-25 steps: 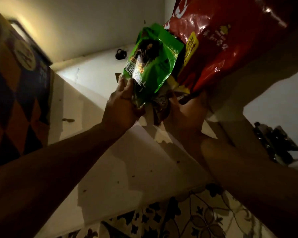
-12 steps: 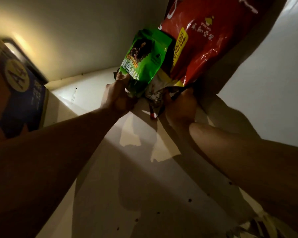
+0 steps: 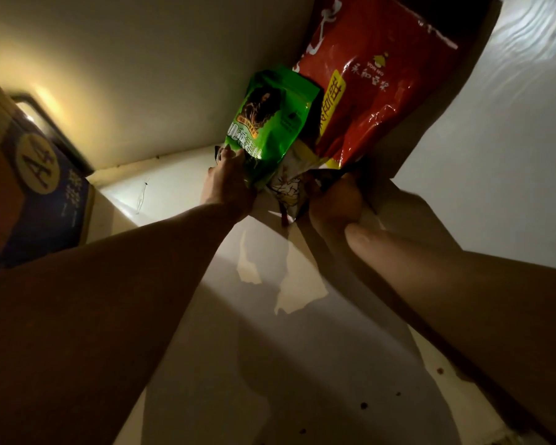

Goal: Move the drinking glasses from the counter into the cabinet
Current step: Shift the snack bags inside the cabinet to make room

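No drinking glass shows in this view. I look up into a dim cabinet. My left hand (image 3: 230, 183) grips the lower edge of a green foil pouch (image 3: 272, 130) deep on the white shelf (image 3: 206, 332). My right hand (image 3: 333, 205) holds the bottom of a large red bag (image 3: 376, 88) that leans against the cabinet's right wall. A small crumpled white and yellow packet (image 3: 289, 191) sits between my two hands.
A blue box marked A4 (image 3: 45, 187) stands at the left of the shelf. The shelf's white liner is torn, with bare patches (image 3: 289, 293) in the middle. The cabinet's right side panel (image 3: 430, 146) is close to the red bag.
Both hands have pushed the green pouch and red bag deeper toward the back right corner. My view has tilted further up; the patterned counter below has left the frame.
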A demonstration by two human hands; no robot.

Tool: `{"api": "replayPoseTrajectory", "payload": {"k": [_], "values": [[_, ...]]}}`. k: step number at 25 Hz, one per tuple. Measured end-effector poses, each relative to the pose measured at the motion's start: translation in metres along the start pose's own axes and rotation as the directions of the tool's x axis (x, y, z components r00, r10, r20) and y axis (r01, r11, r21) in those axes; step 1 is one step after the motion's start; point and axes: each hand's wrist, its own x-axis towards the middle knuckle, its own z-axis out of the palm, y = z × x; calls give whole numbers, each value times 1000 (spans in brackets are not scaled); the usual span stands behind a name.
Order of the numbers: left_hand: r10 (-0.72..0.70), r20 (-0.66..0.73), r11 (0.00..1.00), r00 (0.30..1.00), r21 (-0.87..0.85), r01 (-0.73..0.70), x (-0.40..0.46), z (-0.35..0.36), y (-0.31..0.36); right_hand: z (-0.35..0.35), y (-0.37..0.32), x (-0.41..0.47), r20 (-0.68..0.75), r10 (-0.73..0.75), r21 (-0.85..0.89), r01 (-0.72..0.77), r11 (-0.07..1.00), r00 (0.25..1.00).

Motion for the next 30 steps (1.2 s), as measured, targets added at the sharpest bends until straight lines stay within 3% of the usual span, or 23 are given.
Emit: {"api": "replayPoseTrajectory", "payload": {"k": [6, 9, 11, 14, 19, 25, 30], "values": [[-104, 110, 994, 988, -10, 106, -20, 7, -2, -16, 2, -17, 210, 69, 40, -79, 996, 975], [-40, 25, 999, 999, 10, 40, -50, 16, -10, -25, 10, -30, 216, 2, -121, 25, 992, 976], [-24, -1, 998, 1000, 54, 24, -75, 21, -16, -31, 17, -47, 215, -57, -141, 89, 986, 975], [-122, 29, 983, 992, 138, 117, -111, 22, -19, -44, 27, -77, 261, -142, -159, 188, 969, 955], [-147, 104, 974, 984, 189, 125, -191, 10, -1, -82, 46, -144, 389, -259, -297, 386, 873, 884], [-281, 281, 945, 918, 248, 213, -311, -15, 23, -145, 55, -230, 633, -191, -454, 560, 693, 750], [-376, 341, 923, 861, 219, 316, -406, -54, 58, -226, 48, -303, 725, -33, -469, 528, 708, 688]]}}
